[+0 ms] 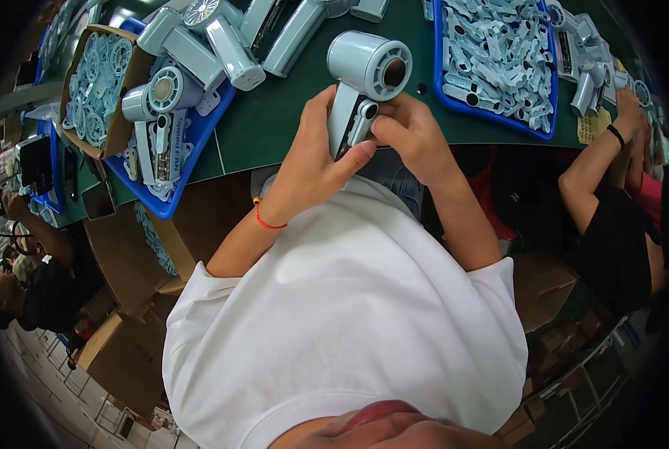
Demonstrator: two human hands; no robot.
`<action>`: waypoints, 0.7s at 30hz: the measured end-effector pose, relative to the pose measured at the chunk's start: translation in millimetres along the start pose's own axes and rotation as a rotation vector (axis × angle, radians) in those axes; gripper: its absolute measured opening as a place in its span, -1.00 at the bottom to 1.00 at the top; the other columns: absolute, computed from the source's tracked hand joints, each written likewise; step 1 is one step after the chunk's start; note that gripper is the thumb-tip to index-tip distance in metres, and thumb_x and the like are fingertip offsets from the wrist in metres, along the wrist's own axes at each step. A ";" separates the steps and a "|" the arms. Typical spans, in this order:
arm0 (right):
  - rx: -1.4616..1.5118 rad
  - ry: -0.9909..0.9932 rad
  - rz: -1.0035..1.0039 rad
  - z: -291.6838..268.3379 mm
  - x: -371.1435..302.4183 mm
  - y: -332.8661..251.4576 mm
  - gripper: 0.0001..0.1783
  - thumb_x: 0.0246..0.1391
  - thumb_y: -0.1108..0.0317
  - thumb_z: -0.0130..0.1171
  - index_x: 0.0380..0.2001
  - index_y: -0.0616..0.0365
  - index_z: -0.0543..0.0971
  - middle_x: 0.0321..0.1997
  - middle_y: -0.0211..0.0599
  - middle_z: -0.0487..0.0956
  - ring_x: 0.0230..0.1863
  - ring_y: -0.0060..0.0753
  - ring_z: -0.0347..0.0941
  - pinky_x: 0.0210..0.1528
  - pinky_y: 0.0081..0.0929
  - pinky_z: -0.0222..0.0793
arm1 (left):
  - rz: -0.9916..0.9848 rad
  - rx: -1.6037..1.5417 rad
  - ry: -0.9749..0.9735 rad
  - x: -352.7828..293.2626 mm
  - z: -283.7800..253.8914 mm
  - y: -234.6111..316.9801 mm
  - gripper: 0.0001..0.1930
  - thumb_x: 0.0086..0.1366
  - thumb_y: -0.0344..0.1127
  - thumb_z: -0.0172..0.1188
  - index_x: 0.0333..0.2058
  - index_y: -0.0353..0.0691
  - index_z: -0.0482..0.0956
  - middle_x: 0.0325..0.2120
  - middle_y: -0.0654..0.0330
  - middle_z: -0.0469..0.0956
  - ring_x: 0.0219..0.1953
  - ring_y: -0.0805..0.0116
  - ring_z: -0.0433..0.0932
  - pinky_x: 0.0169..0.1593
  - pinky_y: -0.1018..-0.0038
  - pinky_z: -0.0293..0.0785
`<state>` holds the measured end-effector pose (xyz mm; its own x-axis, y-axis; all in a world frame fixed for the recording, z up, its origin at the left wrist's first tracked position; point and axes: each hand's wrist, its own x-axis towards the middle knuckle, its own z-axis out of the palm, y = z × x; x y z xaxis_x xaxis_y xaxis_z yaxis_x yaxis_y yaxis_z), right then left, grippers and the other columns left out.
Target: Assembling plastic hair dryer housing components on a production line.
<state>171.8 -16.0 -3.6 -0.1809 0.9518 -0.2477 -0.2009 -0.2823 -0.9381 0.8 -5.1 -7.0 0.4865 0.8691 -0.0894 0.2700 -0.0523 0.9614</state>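
A light-blue handheld fan (364,63) with a round, drum-shaped head stands upright between my hands, above the table's near edge. My left hand (321,153) closes around the handle from the left, its thumb across the lower end. From the right, my right hand (413,133) grips the handle, with its thumb pressed at the side. On the handle's front is a narrow light-blue strip piece (358,123) with a dark round spot. Whether that strip is seated or sits loose, I cannot tell. The fingers behind the handle are partly hidden.
A blue tray (442,82) of small strip pieces lies at right. To the left, another blue tray (171,208) holds fans beside a cardboard box (122,123) of light-blue rings. More fans (293,41) lie at the back. A co-worker's arm (593,168) reaches in at far right.
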 end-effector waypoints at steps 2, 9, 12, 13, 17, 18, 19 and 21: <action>0.077 -0.053 -0.002 0.2 -1.1 -7.2 -0.57 0.02 0.37 0.02 -0.05 0.42 0.37 -0.18 -0.13 0.50 -0.20 -0.43 0.49 -0.27 -0.53 0.45 | 0.027 0.032 -0.002 -0.5 -1.8 -0.3 -0.26 0.10 -0.24 0.25 0.14 -0.44 0.06 -0.04 -0.15 0.25 0.01 -0.01 0.31 0.10 0.26 0.24; -0.584 0.294 -0.057 14.0 -1.9 -3.6 -0.62 0.11 0.17 0.04 -0.42 0.35 0.56 -0.66 -0.24 0.52 -0.62 -0.49 0.49 -0.58 -0.56 0.37 | 0.038 0.231 0.092 0.2 6.8 -1.8 -0.24 0.06 -0.33 0.24 0.17 -0.39 0.03 -0.09 -0.19 0.34 -0.17 -0.11 0.48 -0.13 0.25 0.44; -0.715 0.381 -0.189 16.8 0.5 0.9 -0.65 0.07 0.20 0.05 -0.49 0.35 0.57 -0.74 -0.26 0.48 -0.67 -0.54 0.45 -0.59 -0.55 0.32 | 0.084 0.322 0.134 0.2 9.0 -1.9 -0.23 0.05 -0.36 0.25 0.18 -0.39 0.02 -0.08 -0.21 0.35 -0.21 -0.13 0.50 -0.17 0.22 0.46; -0.724 0.399 -0.229 16.9 1.3 0.8 -0.66 0.05 0.22 0.06 -0.50 0.35 0.56 -0.74 -0.26 0.47 -0.68 -0.56 0.43 -0.60 -0.54 0.30 | 0.084 0.322 0.131 0.9 8.7 -2.0 -0.23 0.05 -0.36 0.25 0.18 -0.39 0.02 -0.08 -0.21 0.35 -0.21 -0.13 0.50 -0.17 0.22 0.46; -0.670 0.414 -0.213 15.7 1.7 -1.7 -0.68 0.01 0.24 0.07 -0.52 0.36 0.55 -0.74 -0.28 0.47 -0.71 -0.56 0.38 -0.61 -0.53 0.26 | 0.120 0.328 0.125 3.1 6.6 -5.9 -0.24 0.06 -0.34 0.23 0.18 -0.38 0.02 -0.10 -0.20 0.36 -0.22 -0.11 0.51 -0.18 0.24 0.46; -0.632 0.411 -0.196 15.3 1.5 -1.1 -0.68 0.01 0.24 0.08 -0.52 0.35 0.56 -0.75 -0.28 0.46 -0.71 -0.57 0.37 -0.61 -0.54 0.25 | 0.148 0.317 0.126 3.1 6.2 -7.4 -0.26 0.06 -0.34 0.23 0.17 -0.38 0.05 -0.12 -0.19 0.38 -0.23 -0.09 0.51 -0.19 0.24 0.46; -0.594 0.408 -0.179 14.9 1.2 -0.4 -0.68 0.00 0.23 0.09 -0.52 0.35 0.56 -0.75 -0.29 0.45 -0.70 -0.59 0.37 -0.61 -0.55 0.24 | 0.148 0.317 0.125 3.3 6.7 -7.3 -0.26 0.06 -0.34 0.23 0.17 -0.38 0.05 -0.12 -0.19 0.38 -0.23 -0.09 0.51 -0.19 0.24 0.46; -0.565 0.408 -0.165 15.0 0.3 3.2 -0.65 0.03 0.19 0.11 -0.53 0.34 0.56 -0.75 -0.31 0.45 -0.70 -0.61 0.36 -0.63 -0.58 0.24 | 0.117 0.243 0.141 3.9 7.2 -6.9 -0.33 0.07 -0.33 0.21 0.12 -0.41 0.13 -0.20 -0.17 0.44 -0.27 -0.07 0.52 -0.21 0.26 0.46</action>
<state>156.7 -18.4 -3.1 0.2055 0.9769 -0.0592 0.3547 -0.1308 -0.9258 6.8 -4.9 -15.9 0.4103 0.9091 0.0721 0.4178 -0.2577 0.8712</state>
